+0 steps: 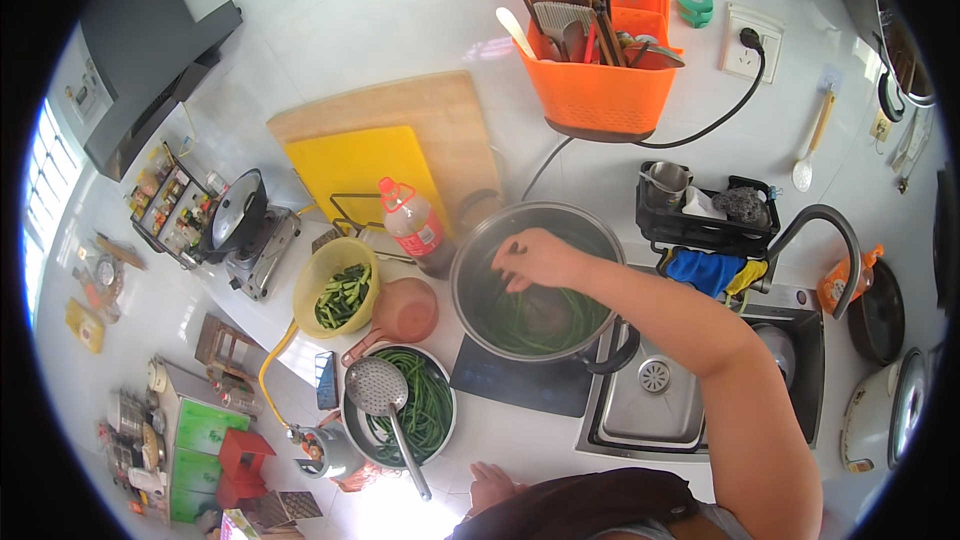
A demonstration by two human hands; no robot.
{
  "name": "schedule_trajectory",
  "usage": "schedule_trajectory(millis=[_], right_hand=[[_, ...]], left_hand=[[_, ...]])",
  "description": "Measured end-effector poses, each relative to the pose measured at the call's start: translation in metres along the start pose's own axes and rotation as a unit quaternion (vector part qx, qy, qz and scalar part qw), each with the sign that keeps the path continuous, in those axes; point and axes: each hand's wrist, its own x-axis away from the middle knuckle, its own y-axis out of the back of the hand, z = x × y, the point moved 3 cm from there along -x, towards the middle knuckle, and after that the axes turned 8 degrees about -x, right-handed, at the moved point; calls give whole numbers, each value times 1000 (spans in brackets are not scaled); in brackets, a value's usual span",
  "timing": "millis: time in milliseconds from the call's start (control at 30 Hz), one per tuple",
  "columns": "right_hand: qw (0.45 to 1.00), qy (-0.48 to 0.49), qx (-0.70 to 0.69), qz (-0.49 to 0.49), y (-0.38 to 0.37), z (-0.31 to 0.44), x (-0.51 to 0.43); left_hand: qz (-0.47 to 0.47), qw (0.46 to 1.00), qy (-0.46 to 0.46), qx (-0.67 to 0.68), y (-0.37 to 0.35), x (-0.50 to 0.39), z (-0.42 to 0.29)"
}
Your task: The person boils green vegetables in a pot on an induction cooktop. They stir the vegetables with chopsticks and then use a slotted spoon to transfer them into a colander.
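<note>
My right hand [536, 259] is over a large steel pot [459, 300], fingers bent at its far left inside; something dark, perhaps a utensil or bean ends, shows at the fingertips, and its grip is unclear. Long green beans [559, 322] lie in the pot's water. My left hand [493, 486] rests near the counter's front edge, partly hidden by dark clothing, holding nothing visible. Left of it, a metal skimmer [377, 386] lies across a bowl [448, 439] of more long green beans [425, 405]. The pot stands on a dark cooktop [517, 382].
A yellow bowl [304, 289] of cut green vegetables, a pinkish ladle [405, 309] and a red-capped bottle [415, 225] stand left of the pot. A sink [652, 412] with a curved faucet [846, 225] lies right. Cutting boards [360, 172] lean behind; an orange utensil basket [600, 94] hangs above.
</note>
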Motion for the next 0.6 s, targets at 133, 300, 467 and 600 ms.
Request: schedule_trajectory(millis=[133,300,467,600], right_hand=[[994,8,98,48,-9,-42,12],[997,3,33,-64,31,-9,24],[934,22,291,-205,71,24,52],[893,66,411,-171,63,-29,62]], left_hand=[[11,1000,-13,16,0,-5,3],[-11,999,-10,35,-4,-2,3],[-7,1000,-5,25,4,-1,4],[-7,1000,-24,6,5,-6,2]])
